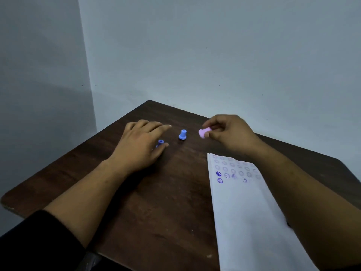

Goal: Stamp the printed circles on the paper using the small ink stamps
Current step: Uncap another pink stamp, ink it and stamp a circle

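A white paper (242, 202) lies on the right side of the dark wooden table (156, 202), with rows of printed circles at its far end and a few blue stamped marks. My right hand (228, 133) pinches a pink stamp (203, 132) above the table, just beyond the paper's far edge. A light blue stamp (182, 134) stands upright on the table between my hands. My left hand (140, 143) lies flat on the table with straight fingers, and a darker blue stamp (160, 142) shows at its thumb, partly hidden.
The table sits in a corner against pale grey walls (214, 55). Its far corner (150, 101) lies just beyond the stamps, and its left edge runs diagonally toward me. My right forearm crosses over the paper's right side.
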